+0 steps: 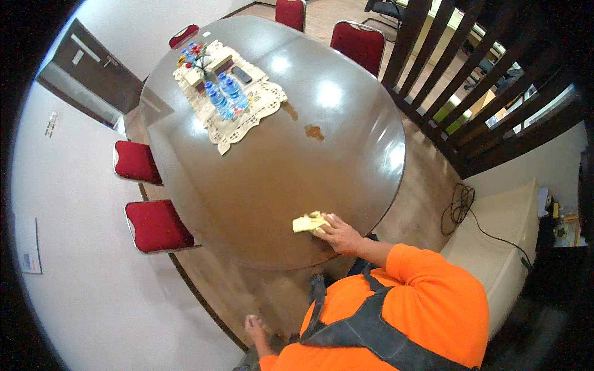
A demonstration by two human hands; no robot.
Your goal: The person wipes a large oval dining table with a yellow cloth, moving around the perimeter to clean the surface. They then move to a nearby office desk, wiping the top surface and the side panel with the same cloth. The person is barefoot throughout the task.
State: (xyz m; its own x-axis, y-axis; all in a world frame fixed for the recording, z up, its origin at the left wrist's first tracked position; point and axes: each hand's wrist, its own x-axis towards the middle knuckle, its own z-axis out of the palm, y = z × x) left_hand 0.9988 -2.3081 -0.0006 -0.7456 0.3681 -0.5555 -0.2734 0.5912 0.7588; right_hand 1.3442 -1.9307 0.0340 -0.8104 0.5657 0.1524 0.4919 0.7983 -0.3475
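Right hand: the right hand [341,237] is laid over the near end of the counter [247,198], with the yellow cloth [303,224] grasped under its bent fingers.
Yellow cloth: it is bunched on the counter top, near the rounded edge closest to the body; its left part is left uncovered by the hand.
Left hand: the left hand [256,328] is held low, apart from the counter, above the floor [272,303]; whether its fingers are clenched or released cannot be made out.
Brown patches: one brown patch [314,132] is seen on the glossy top beyond the cloth, well apart from it; a smaller one is seen just beside the lace runner.
Lace runner: the cream lace runner [268,110] is spread across the farther part; on it are placed clear blue-capped bottles [216,98], a dark remote-like object [241,75] and a bunch of flowers [197,54].
Red chairs: two red chairs [158,226] are ranged along the left side, others at the far side.
Right side: the room is bounded by a dark slatted partition [427,77]; below it a black cable [455,210] is left coiled.
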